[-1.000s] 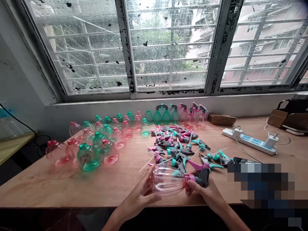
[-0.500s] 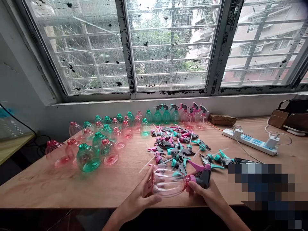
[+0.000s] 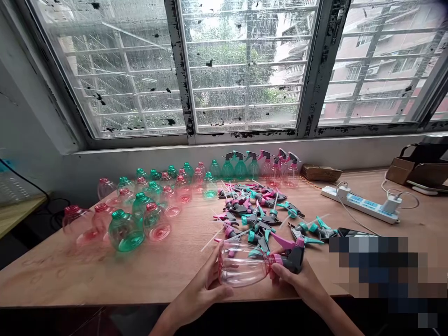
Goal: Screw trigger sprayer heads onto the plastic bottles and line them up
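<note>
One translucent pink spray bottle (image 3: 245, 270), in the head view, is held sideways near the front edge of the tabletop (image 3: 105, 282), long axis roughly parallel. The left hand (image 3: 208, 285) curls its fingers round the base (image 3: 223, 267); the right hand (image 3: 300, 282) pinches the pink collar (image 3: 276, 258) (trigger head (image 3: 297, 256) rightmost).

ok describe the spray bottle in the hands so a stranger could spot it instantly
From the wide window, come down to the near edge of the wooden table. There a clear pink spray bottle lies between the left hand at its base and the right hand at its neck. The other spray bottles stand upright behind; this one is sideways, trigger sprayer to the right.
</note>
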